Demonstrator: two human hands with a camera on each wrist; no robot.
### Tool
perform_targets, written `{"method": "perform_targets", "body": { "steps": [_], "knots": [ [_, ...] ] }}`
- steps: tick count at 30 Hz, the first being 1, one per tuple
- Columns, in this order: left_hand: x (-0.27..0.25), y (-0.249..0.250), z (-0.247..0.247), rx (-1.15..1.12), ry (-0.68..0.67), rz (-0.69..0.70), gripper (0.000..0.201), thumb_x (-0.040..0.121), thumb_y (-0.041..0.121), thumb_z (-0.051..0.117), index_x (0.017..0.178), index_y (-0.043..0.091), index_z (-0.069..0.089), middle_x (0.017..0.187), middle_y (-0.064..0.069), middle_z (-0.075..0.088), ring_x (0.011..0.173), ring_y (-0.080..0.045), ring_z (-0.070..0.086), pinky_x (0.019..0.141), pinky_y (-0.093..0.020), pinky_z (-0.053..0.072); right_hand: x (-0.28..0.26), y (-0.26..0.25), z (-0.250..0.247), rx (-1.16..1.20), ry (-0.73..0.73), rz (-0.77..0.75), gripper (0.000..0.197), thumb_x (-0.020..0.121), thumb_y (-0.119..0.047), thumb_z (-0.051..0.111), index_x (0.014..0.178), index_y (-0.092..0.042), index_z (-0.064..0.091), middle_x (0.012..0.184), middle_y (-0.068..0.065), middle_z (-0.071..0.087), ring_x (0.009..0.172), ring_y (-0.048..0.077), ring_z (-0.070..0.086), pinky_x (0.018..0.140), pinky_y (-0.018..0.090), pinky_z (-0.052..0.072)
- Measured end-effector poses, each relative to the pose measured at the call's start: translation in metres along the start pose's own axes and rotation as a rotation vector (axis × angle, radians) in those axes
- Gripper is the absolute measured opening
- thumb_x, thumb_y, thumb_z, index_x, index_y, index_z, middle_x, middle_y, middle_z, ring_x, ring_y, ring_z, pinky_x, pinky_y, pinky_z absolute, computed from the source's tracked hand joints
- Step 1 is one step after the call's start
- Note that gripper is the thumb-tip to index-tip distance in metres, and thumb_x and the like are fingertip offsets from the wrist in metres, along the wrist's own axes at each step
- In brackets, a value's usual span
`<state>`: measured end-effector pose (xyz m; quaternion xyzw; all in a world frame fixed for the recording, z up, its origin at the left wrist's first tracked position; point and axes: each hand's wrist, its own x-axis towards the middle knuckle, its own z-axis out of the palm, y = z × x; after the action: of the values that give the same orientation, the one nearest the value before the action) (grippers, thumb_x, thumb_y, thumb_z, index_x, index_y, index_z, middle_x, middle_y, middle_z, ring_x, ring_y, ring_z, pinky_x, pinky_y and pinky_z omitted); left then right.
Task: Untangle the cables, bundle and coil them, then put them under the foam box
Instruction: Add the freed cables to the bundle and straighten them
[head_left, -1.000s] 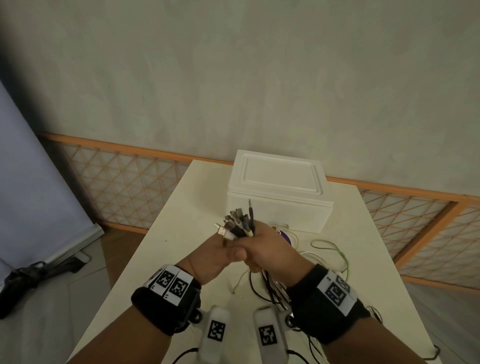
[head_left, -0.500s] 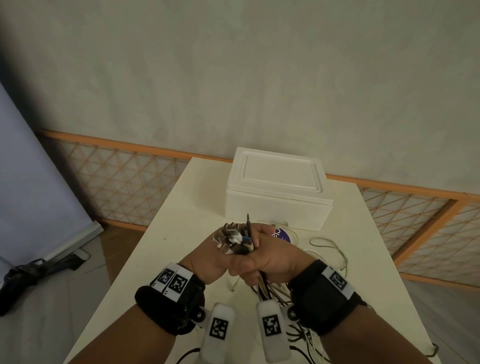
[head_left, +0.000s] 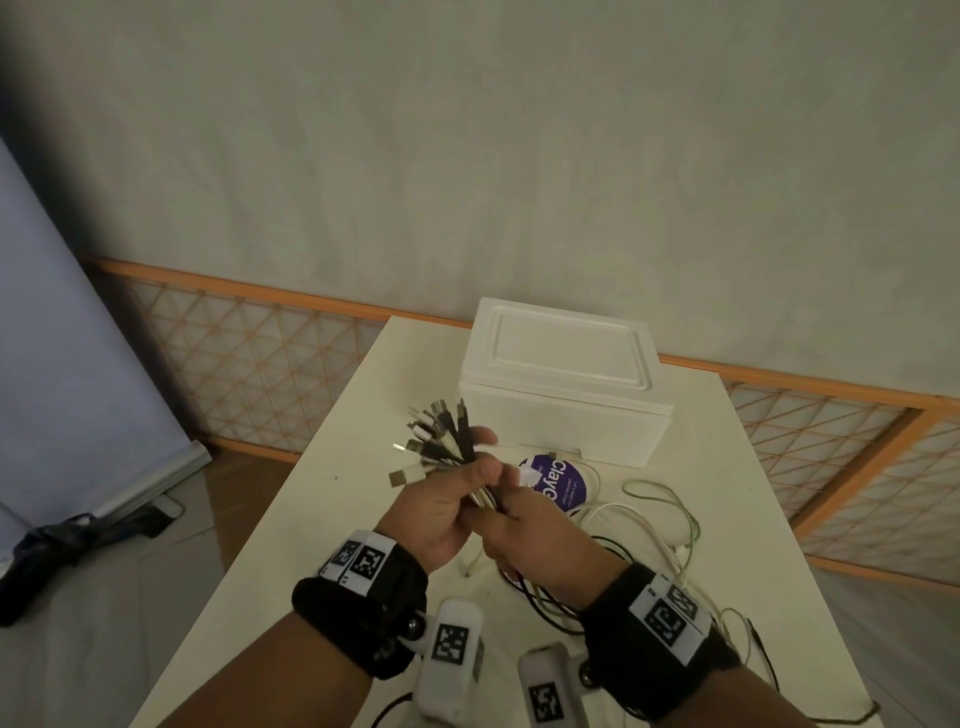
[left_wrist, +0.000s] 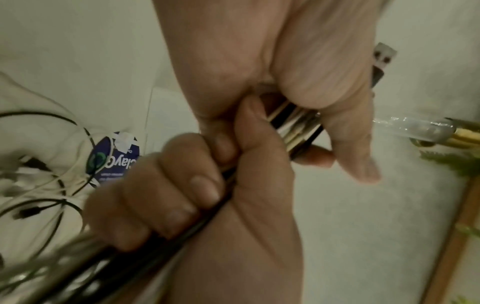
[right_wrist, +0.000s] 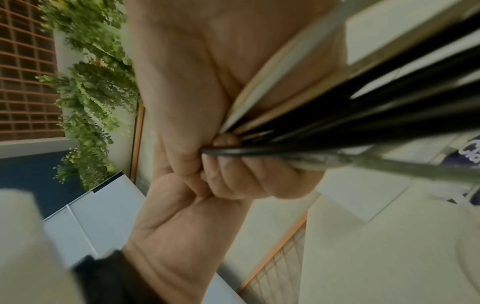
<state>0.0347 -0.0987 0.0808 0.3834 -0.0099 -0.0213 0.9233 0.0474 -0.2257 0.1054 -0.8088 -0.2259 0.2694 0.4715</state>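
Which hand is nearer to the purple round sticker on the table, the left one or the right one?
The right. The right hand grips the cables just beside the purple sticker, at its near-left edge in the head view. The left hand holds the same cables farther left.

Foam box (head_left: 563, 395) sits flat on tabletop (head_left: 332, 467) at the far end, its base touching the surface. Purple disc (head_left: 563, 480) lies just before its front wall. Loose cables (head_left: 660, 525) sprawl over the right half. Left strip bare beside the box.
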Motion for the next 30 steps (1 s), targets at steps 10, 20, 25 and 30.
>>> {"method": "perform_targets", "body": {
  "steps": [10,20,25,30],
  "knots": [
    [-0.011,0.006,0.016,0.431,0.151,0.004,0.053,0.084,0.044,0.060,0.047,0.017,0.034,0.044,0.004,0.032,0.057,-0.015,0.038,0.075,-0.033,0.034,-0.003,-0.011,-0.044,-0.356,-0.163,-0.081,0.059,0.066,-0.063,0.058,0.100,-0.015,0.068,0.097,0.005,0.069,0.091,0.017,0.063,0.088,0.040,0.048],
    [-0.017,0.005,0.032,0.533,-0.016,-0.032,0.032,0.087,0.012,0.061,0.056,0.016,0.066,0.051,-0.005,0.055,0.049,-0.020,0.054,0.062,-0.034,0.051,0.000,-0.043,-0.027,0.164,0.355,-0.327,0.031,0.099,-0.029,0.042,0.117,-0.017,0.065,0.112,-0.006,0.068,0.105,0.001,0.060,0.095,0.019,0.045],
    [-0.021,0.010,0.032,0.449,0.036,-0.068,0.020,0.090,-0.005,0.053,0.078,0.001,0.069,0.069,-0.018,0.064,0.058,-0.026,0.063,0.058,-0.029,0.053,0.002,-0.039,-0.022,0.038,0.301,-0.308,0.034,0.099,-0.034,0.040,0.125,-0.023,0.060,0.114,-0.015,0.063,0.102,-0.012,0.055,0.088,0.000,0.037],
    [-0.020,0.007,0.034,0.440,0.036,-0.059,0.021,0.088,0.001,0.058,0.072,0.007,0.071,0.063,-0.014,0.063,0.055,-0.024,0.061,0.063,-0.037,0.055,0.003,-0.037,-0.026,-0.168,0.316,-0.357,0.043,0.100,-0.039,0.036,0.104,-0.009,0.067,0.096,0.003,0.070,0.090,0.013,0.063,0.081,0.021,0.048]
  ]
}}
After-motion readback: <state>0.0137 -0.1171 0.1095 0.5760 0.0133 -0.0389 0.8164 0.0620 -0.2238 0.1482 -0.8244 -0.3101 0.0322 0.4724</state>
